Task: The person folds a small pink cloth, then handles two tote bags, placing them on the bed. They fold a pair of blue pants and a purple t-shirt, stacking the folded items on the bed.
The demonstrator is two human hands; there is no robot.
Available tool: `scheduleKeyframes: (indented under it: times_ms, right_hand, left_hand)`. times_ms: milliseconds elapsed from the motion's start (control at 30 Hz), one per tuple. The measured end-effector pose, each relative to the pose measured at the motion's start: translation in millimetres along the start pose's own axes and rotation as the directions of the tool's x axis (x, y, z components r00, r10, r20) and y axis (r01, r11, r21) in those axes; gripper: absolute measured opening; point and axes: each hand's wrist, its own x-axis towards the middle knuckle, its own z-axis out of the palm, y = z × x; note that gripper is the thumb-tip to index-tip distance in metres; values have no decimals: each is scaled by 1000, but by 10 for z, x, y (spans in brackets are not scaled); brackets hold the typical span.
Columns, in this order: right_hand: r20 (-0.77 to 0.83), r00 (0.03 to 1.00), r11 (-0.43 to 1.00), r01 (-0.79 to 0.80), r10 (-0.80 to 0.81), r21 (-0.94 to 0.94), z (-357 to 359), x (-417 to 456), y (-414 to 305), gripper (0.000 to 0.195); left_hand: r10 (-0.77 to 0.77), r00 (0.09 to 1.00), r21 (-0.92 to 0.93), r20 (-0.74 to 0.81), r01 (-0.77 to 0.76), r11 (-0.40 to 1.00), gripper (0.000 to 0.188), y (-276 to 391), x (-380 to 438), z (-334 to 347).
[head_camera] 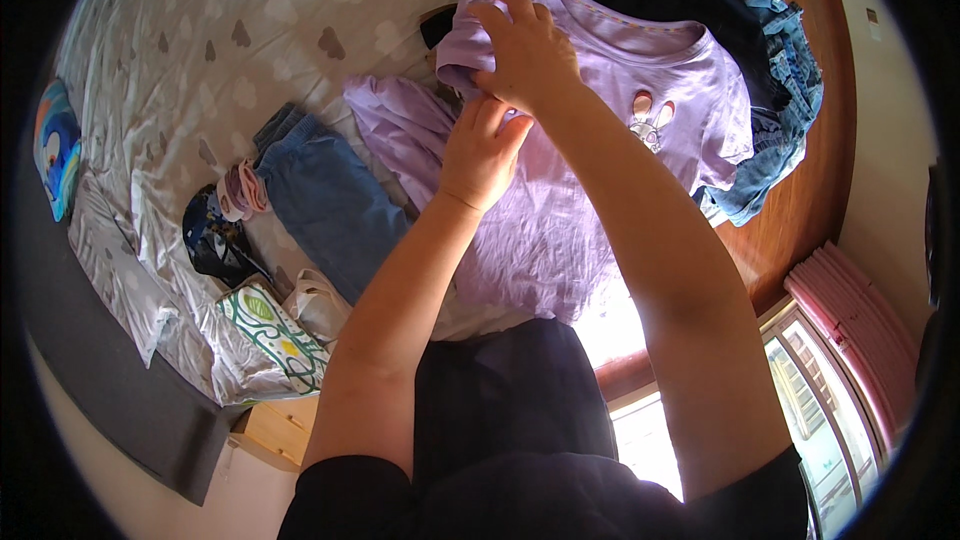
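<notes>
A lilac T-shirt [600, 165] with a printed rabbit on the chest lies spread on the bed before me, its neckline away from me. My right hand [531, 52] has its fingers curled on the left-side sleeve, thumb by the sleeve opening. Just below, my left hand [484, 146] touches the shirt's side near the armpit, its fingertips close under my right wrist. Whether its fingers pinch the cloth is hidden. Another lilac piece of cloth [397, 120] lies crumpled left of the shirt, partly covered by it.
Folded blue trousers [330, 187], rolled pink socks [241, 191], a dark patterned cap [214, 236] and a green-and-white tissue pack [274, 334] lie to the left. Dark clothing [697, 0] and blue denim [787, 90] lie behind and right, near the wooden bed edge [825, 127].
</notes>
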Motion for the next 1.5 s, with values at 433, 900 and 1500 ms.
scheduleKeyframes:
  times_ms: [433,900,1500]
  right_hand:
    - [210,810,82,-301,547,950,237,-95,480,15]
    - [271,751,-115,-255,602,960,139,-118,499,16]
    - [488,743,-246,-422,458,873,265,59,423,25]
  left_hand:
    - [-350,922,-337,-164,281,899,20,-197,50,-7]
    - [-224,971,-119,84,233,965,14,-1140,1067,10]
    - [-492,813,-274,-311,419,866,22,-317,160,263]
